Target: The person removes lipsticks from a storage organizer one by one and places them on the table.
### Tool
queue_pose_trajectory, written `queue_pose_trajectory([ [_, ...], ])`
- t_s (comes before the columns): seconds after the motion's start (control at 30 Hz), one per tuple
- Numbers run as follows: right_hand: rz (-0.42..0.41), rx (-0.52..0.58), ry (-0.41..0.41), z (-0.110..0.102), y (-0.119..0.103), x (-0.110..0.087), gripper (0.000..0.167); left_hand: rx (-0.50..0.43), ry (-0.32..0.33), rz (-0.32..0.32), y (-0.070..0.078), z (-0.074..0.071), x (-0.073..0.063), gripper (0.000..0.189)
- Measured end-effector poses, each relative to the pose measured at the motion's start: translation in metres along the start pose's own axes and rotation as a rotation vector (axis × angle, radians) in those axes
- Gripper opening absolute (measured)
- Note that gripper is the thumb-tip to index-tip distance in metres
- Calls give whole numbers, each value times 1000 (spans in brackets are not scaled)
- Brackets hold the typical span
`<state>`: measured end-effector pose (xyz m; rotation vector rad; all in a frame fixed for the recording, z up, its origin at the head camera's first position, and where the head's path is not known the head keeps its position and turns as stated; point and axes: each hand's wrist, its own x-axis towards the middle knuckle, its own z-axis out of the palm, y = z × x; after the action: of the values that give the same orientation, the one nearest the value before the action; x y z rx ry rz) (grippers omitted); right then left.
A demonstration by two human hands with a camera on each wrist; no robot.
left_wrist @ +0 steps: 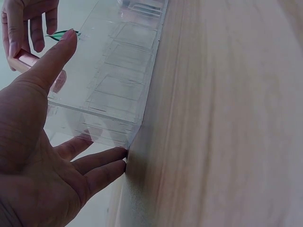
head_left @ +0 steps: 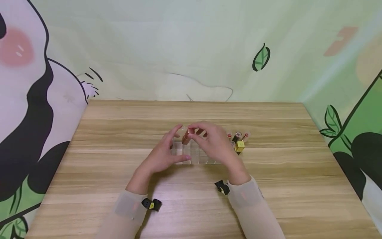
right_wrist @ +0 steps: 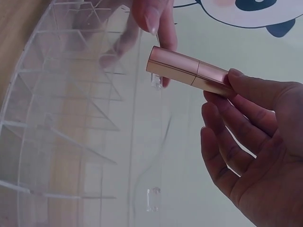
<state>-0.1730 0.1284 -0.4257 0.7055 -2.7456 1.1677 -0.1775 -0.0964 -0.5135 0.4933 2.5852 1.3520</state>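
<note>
My right hand (head_left: 215,141) pinches a rose-gold lipstick tube (head_left: 185,136) between thumb and fingers, above the back left of a clear compartmented organizer (head_left: 195,156). In the right wrist view the capped lipstick tube (right_wrist: 175,66) is tilted, its far end near the left hand's fingers (right_wrist: 166,33). My left hand (head_left: 162,154) spans the organizer's left end, thumb toward the front and fingers toward the back. In the left wrist view, fingertips (left_wrist: 120,153) touch the organizer's lower edge while the thumb (left_wrist: 57,54) stretches out straight.
Just right of the organizer stand several lipsticks, among them a black tube (head_left: 237,136), a red one with a clear cap (head_left: 245,136) and one with a yellow square top (head_left: 239,146). Behind the wooden table (head_left: 194,113) hangs a printed cloth backdrop (head_left: 194,49).
</note>
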Motion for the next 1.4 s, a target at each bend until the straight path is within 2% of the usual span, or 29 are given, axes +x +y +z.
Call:
queue_pose_trajectory([
  [0.3, -16, -8, 27, -12, 5, -6, 26, -8, 0, 8, 0, 2, 1, 113],
  [0.83, 31, 26, 47, -29, 20, -19, 27, 1, -4, 12, -4, 4, 0, 114],
  [1.4, -36, 36, 99, -58, 31, -26, 22, -13, -5, 9, -2, 1, -1, 114],
])
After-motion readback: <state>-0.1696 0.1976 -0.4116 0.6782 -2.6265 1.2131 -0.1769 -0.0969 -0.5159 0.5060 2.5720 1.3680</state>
